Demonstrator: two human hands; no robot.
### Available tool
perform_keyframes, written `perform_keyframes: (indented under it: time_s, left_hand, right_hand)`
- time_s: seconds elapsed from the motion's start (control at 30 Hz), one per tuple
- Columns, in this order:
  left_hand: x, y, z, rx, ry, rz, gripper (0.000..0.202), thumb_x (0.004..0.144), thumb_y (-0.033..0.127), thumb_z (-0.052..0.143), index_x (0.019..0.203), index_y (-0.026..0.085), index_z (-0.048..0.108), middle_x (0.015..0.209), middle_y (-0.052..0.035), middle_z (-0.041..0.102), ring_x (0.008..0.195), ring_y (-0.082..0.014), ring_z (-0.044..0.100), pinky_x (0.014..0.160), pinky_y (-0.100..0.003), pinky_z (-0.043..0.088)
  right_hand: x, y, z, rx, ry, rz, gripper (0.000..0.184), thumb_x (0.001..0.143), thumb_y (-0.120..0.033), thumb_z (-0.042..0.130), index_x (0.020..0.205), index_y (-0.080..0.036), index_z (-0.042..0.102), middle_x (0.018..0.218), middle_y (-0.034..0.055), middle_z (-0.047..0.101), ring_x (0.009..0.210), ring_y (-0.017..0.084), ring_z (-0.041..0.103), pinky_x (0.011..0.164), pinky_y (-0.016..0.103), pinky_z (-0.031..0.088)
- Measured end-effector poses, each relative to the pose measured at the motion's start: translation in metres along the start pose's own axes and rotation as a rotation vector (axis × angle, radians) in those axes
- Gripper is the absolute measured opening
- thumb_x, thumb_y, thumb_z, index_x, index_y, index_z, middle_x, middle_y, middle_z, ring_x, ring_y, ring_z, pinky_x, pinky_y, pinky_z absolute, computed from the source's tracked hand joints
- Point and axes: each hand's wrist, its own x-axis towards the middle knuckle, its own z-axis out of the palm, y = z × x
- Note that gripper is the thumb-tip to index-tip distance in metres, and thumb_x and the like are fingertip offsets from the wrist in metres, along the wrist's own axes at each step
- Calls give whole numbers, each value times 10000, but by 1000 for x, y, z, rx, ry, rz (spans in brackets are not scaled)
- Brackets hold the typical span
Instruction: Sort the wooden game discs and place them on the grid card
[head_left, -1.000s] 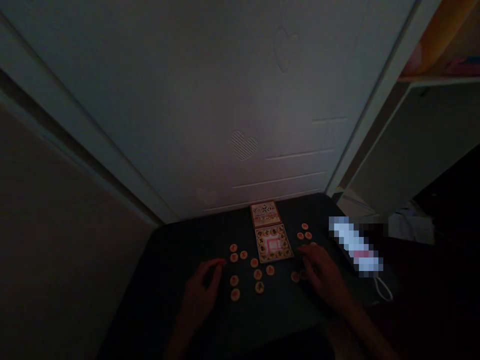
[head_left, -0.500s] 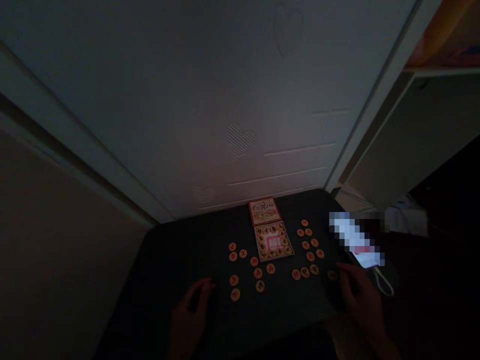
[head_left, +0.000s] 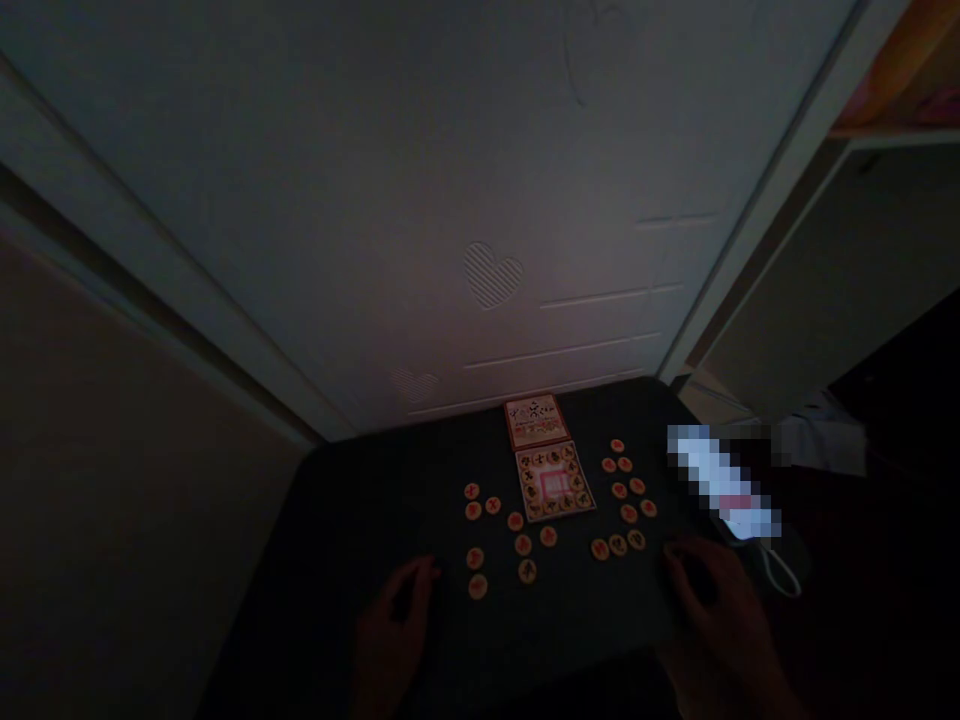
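My left hand (head_left: 397, 620) rests at the near left of the dark table, thumb and fingers pinched together; whatever they may hold is too dark to make out. Near it lie two red-marked Chinese chess pieces (head_left: 477, 586). Over at the right, my right hand (head_left: 712, 590) is closed on the tabletop, its fingertips over the spot of a Chinese chess piece, now hidden. Left of those fingertips sits a short row of pieces (head_left: 617, 545). A square box tray (head_left: 556, 485) holds black-marked pieces around its edge, with its lid (head_left: 535, 421) behind it.
More red-marked pieces (head_left: 628, 513) stand in a cluster right of the tray, and others (head_left: 523, 545) lie to its left. A lit phone (head_left: 724, 490) with a strap is at the right edge. A pale panel with heart patterns (head_left: 493, 275) rises behind the table (head_left: 375, 500).
My right hand has moved onto the lone piece by its fingertips, and that piece is now out of sight. My left hand keeps its pinch. The view has shifted slightly.
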Motion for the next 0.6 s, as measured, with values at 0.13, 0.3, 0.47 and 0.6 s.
perform_keyframes:
  time_s: [0.13, 0.3, 0.47, 0.6]
  left_hand:
    - [0, 4, -1, 1, 26, -9, 479, 831, 638, 539, 1003, 237, 738, 979, -65, 797, 998, -306, 729, 892, -417, 584]
    - [0, 6, -2, 1, 12, 3, 467, 839, 623, 535, 1002, 238, 742, 983, -58, 795, 985, -295, 730, 902, -411, 580]
    - [-1, 6, -1, -19, 15, 43, 448, 854, 602, 536, 1017, 236, 738, 945, -57, 799, 941, -283, 741, 901, -408, 579]
    - [-1, 8, -1, -18, 3, 54, 446, 858, 598, 526, 1010, 236, 738, 950, -61, 798, 954, -287, 740, 892, -416, 582]
  right_hand:
    - [2, 6, 2, -26, -16, -59, 319, 887, -488, 628, 1079, -240, 687, 1089, 100, 719, 1017, 301, 668, 901, 496, 539]
    - [4, 6, -2, -1, -36, -34, 316, 896, -492, 620, 1089, -253, 696, 1072, 85, 737, 993, 287, 689, 880, 474, 563]
    - [40, -34, -4, 105, -108, 17, 346, 931, -494, 590, 1161, -248, 670, 1143, 85, 722, 943, 245, 712, 818, 386, 590]
    - [94, -82, 17, 206, -188, -104, 278, 941, -446, 593, 1111, -244, 680, 1107, 76, 728, 888, 217, 703, 783, 347, 579]
